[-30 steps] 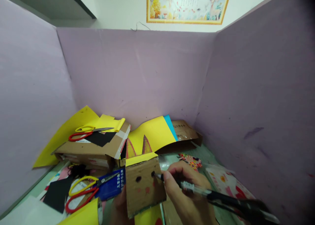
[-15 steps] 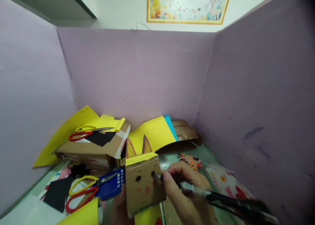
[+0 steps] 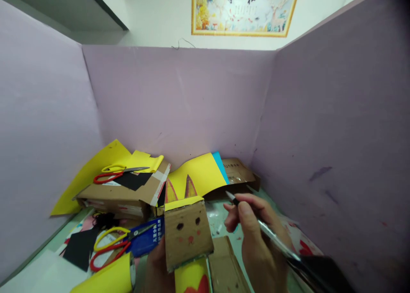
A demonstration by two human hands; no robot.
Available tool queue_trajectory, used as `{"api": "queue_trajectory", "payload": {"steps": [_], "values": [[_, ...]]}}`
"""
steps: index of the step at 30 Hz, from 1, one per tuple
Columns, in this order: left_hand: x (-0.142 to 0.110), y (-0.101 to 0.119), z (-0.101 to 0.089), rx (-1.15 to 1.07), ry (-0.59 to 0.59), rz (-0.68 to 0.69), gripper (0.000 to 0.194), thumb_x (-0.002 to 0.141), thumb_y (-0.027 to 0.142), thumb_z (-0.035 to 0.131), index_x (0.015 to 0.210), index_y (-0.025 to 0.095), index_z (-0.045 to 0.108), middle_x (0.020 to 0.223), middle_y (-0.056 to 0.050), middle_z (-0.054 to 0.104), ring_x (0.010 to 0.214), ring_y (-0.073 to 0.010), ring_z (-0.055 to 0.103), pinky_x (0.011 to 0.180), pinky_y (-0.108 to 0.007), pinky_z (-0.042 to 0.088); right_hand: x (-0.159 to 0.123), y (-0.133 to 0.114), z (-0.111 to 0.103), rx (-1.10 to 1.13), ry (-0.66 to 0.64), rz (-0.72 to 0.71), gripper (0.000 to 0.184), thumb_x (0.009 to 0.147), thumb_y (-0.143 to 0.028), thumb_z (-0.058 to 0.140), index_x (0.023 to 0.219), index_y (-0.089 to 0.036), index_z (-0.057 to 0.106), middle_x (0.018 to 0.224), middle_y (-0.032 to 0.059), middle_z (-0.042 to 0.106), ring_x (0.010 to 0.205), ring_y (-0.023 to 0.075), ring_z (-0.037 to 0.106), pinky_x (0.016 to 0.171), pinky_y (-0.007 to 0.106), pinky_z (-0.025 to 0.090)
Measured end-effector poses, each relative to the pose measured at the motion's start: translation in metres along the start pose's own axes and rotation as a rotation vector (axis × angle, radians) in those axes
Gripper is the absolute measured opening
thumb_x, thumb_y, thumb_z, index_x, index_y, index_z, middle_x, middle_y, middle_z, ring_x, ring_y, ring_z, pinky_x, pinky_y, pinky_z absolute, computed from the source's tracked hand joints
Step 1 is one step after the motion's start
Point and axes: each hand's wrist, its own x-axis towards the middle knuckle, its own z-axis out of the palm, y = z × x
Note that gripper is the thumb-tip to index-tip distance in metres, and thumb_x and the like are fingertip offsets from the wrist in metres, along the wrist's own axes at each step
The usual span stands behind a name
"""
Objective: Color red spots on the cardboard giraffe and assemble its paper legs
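Observation:
In my left hand, low in view and partly hidden, is a cardboard cat figure. Its square face has two dark eyes and reddish spots, with two pointed orange ears above a yellow strip. Below the head shows a yellow body with a red shape. To the right of the face, apart from it, my right hand is closed around a black pen, tip pointing up and left. A flat piece of cardboard lies between the figure and my right hand.
Scissors with yellow and red handles lie at left by a blue packet and a yellow roll. Another pair of scissors rests on a cardboard box. Yellow paper stands behind. Lilac panels surround the table.
My right hand has drawn the pen away from the figure's right-side eye, moving right and up. The figure stays in my left hand, almost in the same place. The view has shifted slightly.

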Motion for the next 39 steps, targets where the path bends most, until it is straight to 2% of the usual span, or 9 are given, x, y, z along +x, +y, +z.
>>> {"api": "queue_trajectory", "payload": {"steps": [4,7,11,14,19,23,28,35,39], "values": [[-0.004,0.006,0.018,-0.019,-0.057,-0.103,0.039,0.077,0.051,0.064,0.102,0.023,0.077,0.094,-0.008,0.080,0.108,-0.0392,0.065,0.095,-0.049,0.050,0.005,-0.004,-0.007,-0.003,0.033,0.009,0.020,0.097,-0.038,0.051,0.100,-0.025,0.065,0.062,-0.0049,0.065,0.058,0.0131,0.064,0.065,0.028,0.054],[-0.010,0.009,0.028,-0.094,-0.167,-0.178,0.046,0.078,0.051,0.062,0.109,0.019,0.075,0.099,-0.011,0.079,0.107,-0.0398,0.065,0.098,-0.052,0.046,0.009,-0.012,-0.011,-0.009,0.100,0.063,0.026,0.096,-0.045,0.051,0.100,-0.023,0.065,0.065,-0.0028,0.066,0.060,0.0151,0.063,0.060,0.029,0.051],[-0.018,0.015,0.034,-0.113,-0.216,-0.185,0.043,0.082,0.047,0.060,0.112,0.021,0.073,0.108,-0.012,0.077,0.108,-0.0381,0.066,0.101,-0.052,0.043,0.015,-0.022,-0.016,-0.042,0.164,0.075,0.024,0.094,-0.044,0.053,0.097,-0.024,0.066,0.069,-0.0027,0.067,0.065,0.0158,0.064,0.065,0.030,0.050],[-0.018,0.017,0.035,-0.153,-0.338,-0.226,0.039,0.085,0.045,0.057,0.108,0.020,0.075,0.109,-0.012,0.077,0.109,-0.0366,0.065,0.105,-0.050,0.040,0.017,-0.024,-0.018,-0.042,0.122,0.128,0.018,0.090,-0.038,0.057,0.098,-0.024,0.065,0.078,0.0003,0.073,0.076,0.0186,0.068,0.068,0.031,0.051],[-0.013,0.017,0.035,-0.201,-0.564,-0.282,0.043,0.092,0.043,0.046,0.106,0.016,0.076,0.094,-0.012,0.080,0.110,-0.0344,0.066,0.106,-0.049,0.037,0.015,-0.024,-0.019,-0.061,-0.033,0.163,0.026,0.086,-0.037,0.056,0.104,-0.022,0.067,0.080,0.0042,0.076,0.081,0.0239,0.072,0.077,0.038,0.050],[-0.014,0.017,0.038,-0.194,-0.605,-0.250,0.039,0.089,0.043,0.051,0.099,0.017,0.078,0.096,-0.012,0.080,0.109,-0.0351,0.065,0.106,-0.049,0.037,0.010,-0.028,-0.019,-0.099,-0.032,0.159,0.033,0.089,-0.045,0.057,0.109,-0.022,0.070,0.071,0.0022,0.073,0.074,0.0219,0.069,0.074,0.036,0.048],[-0.014,0.015,0.039,-0.219,-0.657,-0.226,0.040,0.090,0.043,0.049,0.090,0.019,0.080,0.104,-0.011,0.078,0.112,-0.0342,0.064,0.107,-0.049,0.036,0.006,-0.024,-0.017,-0.068,-0.053,0.114,0.033,0.088,-0.047,0.056,0.081,-0.020,0.072,0.058,-0.0005,0.062,0.057,0.0162,0.058,0.057,0.029,0.042],[-0.008,0.011,0.030,-0.201,-0.533,-0.220,0.052,0.095,0.046,0.038,0.111,0.012,0.074,0.103,-0.014,0.078,0.105,-0.0326,0.068,0.106,-0.046,0.039,0.003,-0.025,-0.006,0.032,-0.085,0.126,0.020,0.086,-0.035,0.056,0.073,-0.020,0.059,0.057,-0.0043,0.056,0.053,0.0117,0.055,0.052,0.023,0.044],[-0.010,0.009,0.032,-0.187,-0.518,-0.208,0.049,0.092,0.046,0.044,0.107,0.012,0.075,0.102,-0.014,0.078,0.100,-0.0333,0.070,0.103,-0.047,0.041,-0.001,-0.022,-0.003,0.058,-0.074,0.126,0.021,0.088,-0.037,0.055,0.075,-0.020,0.060,0.057,-0.0042,0.057,0.054,0.0123,0.056,0.054,0.024,0.046]]}}
